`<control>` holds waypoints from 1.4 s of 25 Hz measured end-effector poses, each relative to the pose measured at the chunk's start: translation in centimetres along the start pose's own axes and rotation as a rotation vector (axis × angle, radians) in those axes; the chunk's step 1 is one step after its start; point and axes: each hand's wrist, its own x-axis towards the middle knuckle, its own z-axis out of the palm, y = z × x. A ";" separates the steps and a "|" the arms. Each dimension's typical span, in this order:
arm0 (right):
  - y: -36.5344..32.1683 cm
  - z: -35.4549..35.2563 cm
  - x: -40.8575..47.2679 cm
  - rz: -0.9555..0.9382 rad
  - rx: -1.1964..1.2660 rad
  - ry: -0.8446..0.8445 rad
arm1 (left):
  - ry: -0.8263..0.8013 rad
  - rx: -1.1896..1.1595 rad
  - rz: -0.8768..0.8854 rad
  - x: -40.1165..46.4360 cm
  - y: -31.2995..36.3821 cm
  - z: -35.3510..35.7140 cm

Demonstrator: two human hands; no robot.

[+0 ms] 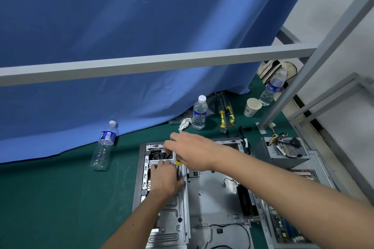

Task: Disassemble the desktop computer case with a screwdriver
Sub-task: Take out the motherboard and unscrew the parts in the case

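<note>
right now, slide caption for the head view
Right hand holds a screwdriver over the open case; left hand rests on it.

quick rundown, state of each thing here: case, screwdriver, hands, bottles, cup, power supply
computer case: lying flat, side open, interior exposed
screwdriver: upright in the case, gripped by the right hand
left hand: resting on the drive cage
power supply: out of the case, cables loose
left bottle: capped, nearly empty
middle bottle: capped, upright
right bottle: upright, cap unclear
paper cup: upright
</note>
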 end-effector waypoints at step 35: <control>5.4 14.6 -18.7 0.978 1.112 0.474 | -0.264 -0.822 -0.141 -5.7 9.3 0.5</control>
